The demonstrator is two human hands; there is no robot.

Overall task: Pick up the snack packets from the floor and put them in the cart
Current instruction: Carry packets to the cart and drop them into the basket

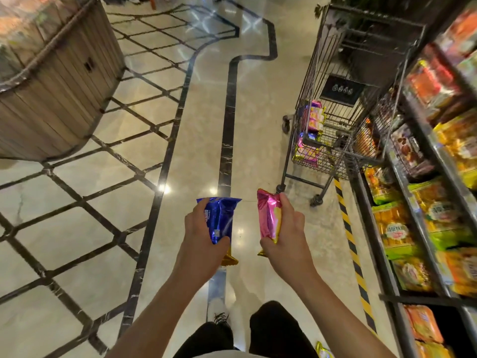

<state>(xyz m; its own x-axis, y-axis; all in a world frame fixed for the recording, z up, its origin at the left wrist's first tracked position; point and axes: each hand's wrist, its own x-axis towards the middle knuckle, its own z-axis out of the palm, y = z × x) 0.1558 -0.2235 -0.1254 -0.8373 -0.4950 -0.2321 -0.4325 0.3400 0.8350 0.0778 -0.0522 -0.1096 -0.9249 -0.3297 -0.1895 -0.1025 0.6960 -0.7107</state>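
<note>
My left hand [200, 229] grips a blue snack packet [222, 218] with a gold end, held above the floor. My right hand [289, 228] grips a pink snack packet [268, 215] with gold ends. Both packets stand roughly upright, side by side and apart. The wire cart [307, 81] stands ahead to the right, beyond my right hand, with several pink and yellow packets [311, 135] inside at its near left corner. One more packet [322, 351] lies on the floor at the bottom edge, right of my legs.
Store shelves [423, 192] packed with orange, yellow and green packets run along the right. A yellow-black striped line [348, 228] marks the floor beside them. A wooden display stand [59, 81] fills the upper left. Polished tiled floor [204, 112] lies between.
</note>
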